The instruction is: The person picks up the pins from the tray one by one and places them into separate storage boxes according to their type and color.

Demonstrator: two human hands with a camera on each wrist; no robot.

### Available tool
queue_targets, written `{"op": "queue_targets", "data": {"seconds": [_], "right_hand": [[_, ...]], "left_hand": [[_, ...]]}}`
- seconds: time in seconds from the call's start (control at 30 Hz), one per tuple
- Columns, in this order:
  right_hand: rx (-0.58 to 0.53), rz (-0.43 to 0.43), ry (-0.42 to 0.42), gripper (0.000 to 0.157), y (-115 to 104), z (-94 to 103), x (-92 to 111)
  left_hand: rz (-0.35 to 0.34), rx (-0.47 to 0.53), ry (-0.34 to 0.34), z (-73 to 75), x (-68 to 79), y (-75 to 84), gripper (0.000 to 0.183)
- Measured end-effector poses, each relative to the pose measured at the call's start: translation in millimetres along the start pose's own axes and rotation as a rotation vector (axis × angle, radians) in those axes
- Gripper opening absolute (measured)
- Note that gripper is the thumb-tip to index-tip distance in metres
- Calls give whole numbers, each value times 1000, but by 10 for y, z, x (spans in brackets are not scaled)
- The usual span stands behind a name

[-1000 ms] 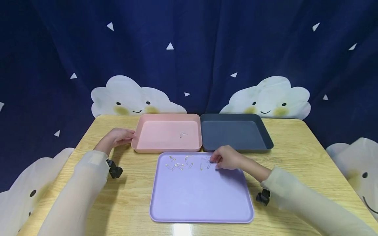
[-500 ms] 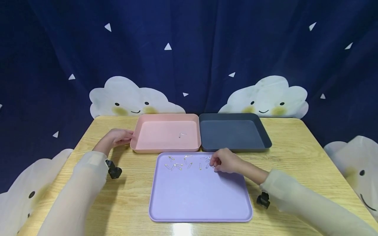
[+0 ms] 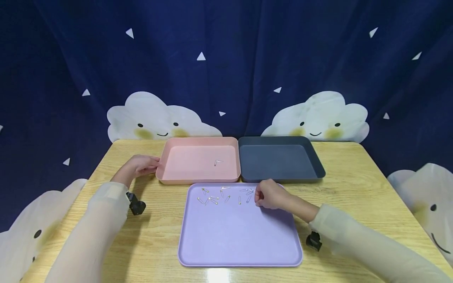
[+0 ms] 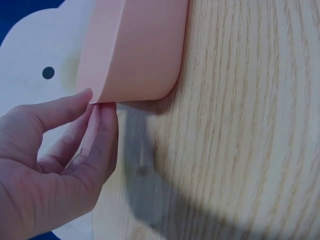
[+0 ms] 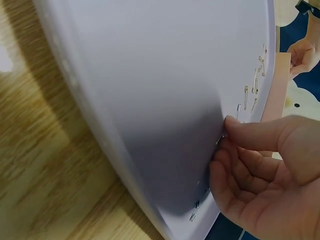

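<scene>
My left hand [image 3: 143, 164] holds the left end of the pink tray [image 3: 198, 182]. In the left wrist view, thumb and fingers [image 4: 82, 102] pinch its rim at a corner. My right hand [image 3: 271, 195] is over the upper right of the lilac tray [image 3: 240, 232], fingers curled with the tips low among silver safety pins [image 3: 249, 199]. In the right wrist view, one silver safety pin [image 5: 220, 139] shows right at the thumb and index fingertips; I cannot tell whether they grip it. More silver pins [image 5: 195, 210] lie below the hand in that view. Several gold safety pins [image 3: 227, 199] lie farther left on the tray.
Two silver safety pins [image 3: 216, 162] lie in the pink tray. A dark blue-grey tray [image 3: 279, 161] adjoins it on the right, behind the lilac tray. All stand on a wooden table [image 3: 155, 236], with a navy curtain [image 3: 233, 70] behind it.
My right hand has shifted slightly right and toward me, its fingers curling in, so more of the silver pins show to its left. The left hand stays on the pink tray.
</scene>
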State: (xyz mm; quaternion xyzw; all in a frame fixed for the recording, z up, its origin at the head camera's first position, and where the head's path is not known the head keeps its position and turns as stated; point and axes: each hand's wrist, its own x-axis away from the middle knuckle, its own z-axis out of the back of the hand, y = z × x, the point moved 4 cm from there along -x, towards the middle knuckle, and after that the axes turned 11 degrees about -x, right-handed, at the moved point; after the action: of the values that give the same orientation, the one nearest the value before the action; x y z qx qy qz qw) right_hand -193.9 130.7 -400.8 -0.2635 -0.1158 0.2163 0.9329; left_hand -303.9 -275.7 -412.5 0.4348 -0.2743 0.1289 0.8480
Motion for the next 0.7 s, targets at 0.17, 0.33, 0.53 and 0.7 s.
{"op": "queue_targets", "data": {"seconds": [0.17, 0.33, 0.53, 0.7], "right_hand": [[1, 42, -35, 19, -16, 10, 18], [-144, -4, -123, 13, 9, 39, 8], [-614, -235, -285, 7, 68, 24, -45], [-799, -344, -325, 18, 143, -17, -95]], "left_hand": [[1, 5, -8, -6, 4, -5, 58], [10, 10, -11, -10, 23, -1, 58], [-2, 2, -2, 0, 41, 11, 57], [-12, 6, -1, -9, 28, 13, 58]]}}
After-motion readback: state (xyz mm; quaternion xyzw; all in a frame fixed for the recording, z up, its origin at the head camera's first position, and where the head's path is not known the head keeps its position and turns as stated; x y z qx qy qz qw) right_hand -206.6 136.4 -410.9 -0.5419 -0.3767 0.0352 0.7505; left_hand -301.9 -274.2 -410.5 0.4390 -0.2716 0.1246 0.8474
